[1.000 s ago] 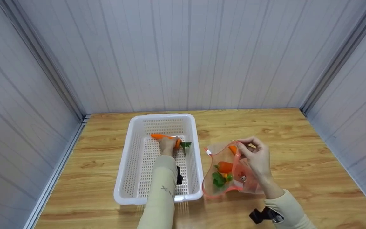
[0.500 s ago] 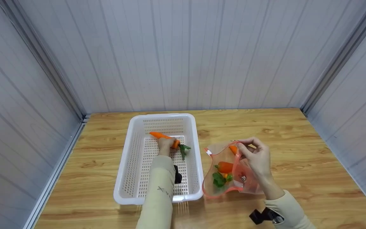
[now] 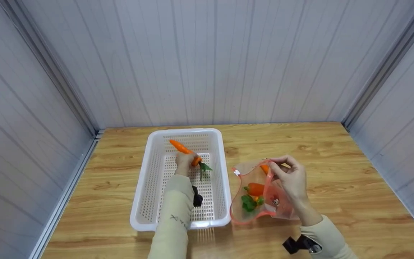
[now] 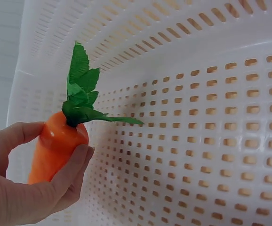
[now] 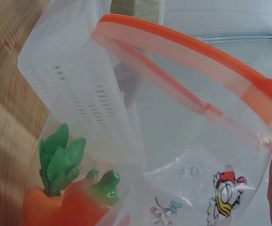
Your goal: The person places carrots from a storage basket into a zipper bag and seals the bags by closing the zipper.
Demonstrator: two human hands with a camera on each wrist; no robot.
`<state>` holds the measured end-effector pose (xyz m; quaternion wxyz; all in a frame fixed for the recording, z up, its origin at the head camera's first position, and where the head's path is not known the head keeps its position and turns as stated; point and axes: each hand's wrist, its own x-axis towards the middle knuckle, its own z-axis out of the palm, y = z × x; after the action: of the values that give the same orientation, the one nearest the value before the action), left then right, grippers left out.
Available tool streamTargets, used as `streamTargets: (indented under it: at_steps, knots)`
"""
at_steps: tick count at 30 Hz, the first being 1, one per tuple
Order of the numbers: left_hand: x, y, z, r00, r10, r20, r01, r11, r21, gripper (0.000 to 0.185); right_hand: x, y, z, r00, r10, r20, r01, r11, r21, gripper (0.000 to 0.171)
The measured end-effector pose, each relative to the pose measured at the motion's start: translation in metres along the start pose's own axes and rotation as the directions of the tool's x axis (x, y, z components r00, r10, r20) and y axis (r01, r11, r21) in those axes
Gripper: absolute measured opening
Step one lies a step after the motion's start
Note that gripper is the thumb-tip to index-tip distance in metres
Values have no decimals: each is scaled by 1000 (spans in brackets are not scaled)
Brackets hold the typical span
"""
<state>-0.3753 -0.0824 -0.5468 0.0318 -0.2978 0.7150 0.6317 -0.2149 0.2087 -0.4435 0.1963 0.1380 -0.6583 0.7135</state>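
Left hand (image 3: 184, 159) pinches carrot (image 3: 180, 146) near its leafy end, inside basket (image 3: 210, 223). Right of basket, right hand (image 3: 291, 177) pinches bag (image 3: 282, 205) by its rim (vegetables (image 3: 254, 189) inside), presumably so the mouth stays parted.

Closed in by a pale back wall (image 3: 210, 64), a left wall (image 3: 16, 108) and a right wall (image 3: 404, 108) — all streaked with grey lines, joined at grey corner strips (image 3: 386, 64). Bounded below by a wood-grain tabletop (image 3: 336, 154) — lit softly.
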Motion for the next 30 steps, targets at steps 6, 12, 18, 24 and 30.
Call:
streamTargets:
  at_steps: [6, 12, 18, 24, 30]
  knots:
    - [-69, 43, -26, 996, 70, 53, -75, 994, 80, 39, 0, -5, 3, 1000, 6, -10, -6, 1000, 18, 20]
    - [-78, 56, -29, 981, 158, 117, -174, 974, 143, 47, 0, 1, 0, 1000, -4, -5, 4, 1000, 17, 19]
    - [-91, 68, -30, 964, 189, 188, -228, 950, 214, 55, 3, 17, -8, 1000, -7, -21, 7, 1000, -10, 30]
    - [-107, 76, -34, 917, 252, 309, -326, 920, 216, 54, 3, 17, -9, 1000, -8, -19, 7, 999, -32, 26]
    - [-130, 81, -39, 844, 304, 442, -434, 871, 229, 54, 3, 14, -6, 1000, -10, -19, 9, 999, -45, 22]
